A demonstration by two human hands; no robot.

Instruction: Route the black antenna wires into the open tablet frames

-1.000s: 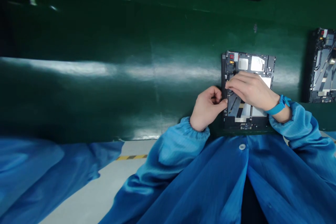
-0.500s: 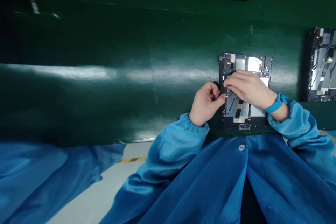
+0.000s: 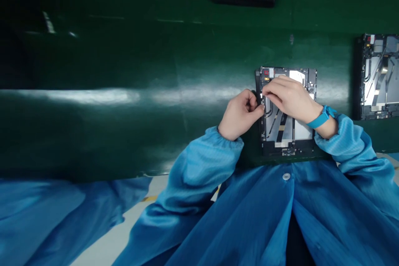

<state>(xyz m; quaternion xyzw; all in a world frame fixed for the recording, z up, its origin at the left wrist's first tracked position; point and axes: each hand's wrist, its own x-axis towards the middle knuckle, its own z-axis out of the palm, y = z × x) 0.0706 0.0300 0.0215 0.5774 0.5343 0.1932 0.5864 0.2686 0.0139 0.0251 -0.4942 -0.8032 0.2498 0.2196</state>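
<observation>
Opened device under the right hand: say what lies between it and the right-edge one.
In the head view, green surface separates the opened device from the right-edge device; the blue wristband and right sleeve cross the gap's lower part.

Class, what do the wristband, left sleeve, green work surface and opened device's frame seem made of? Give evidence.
Wristband: perhaps woven fabric, matte; flat, bending strap.
Left sleeve: likely synthetic cloth, satiny; shiny folds, gathered cuff.
Green work surface: probably rubber or plastic, semi-gloss; blurred reflections.
Device frame: plastic or metal, unclear; black, low sheen.
</observation>
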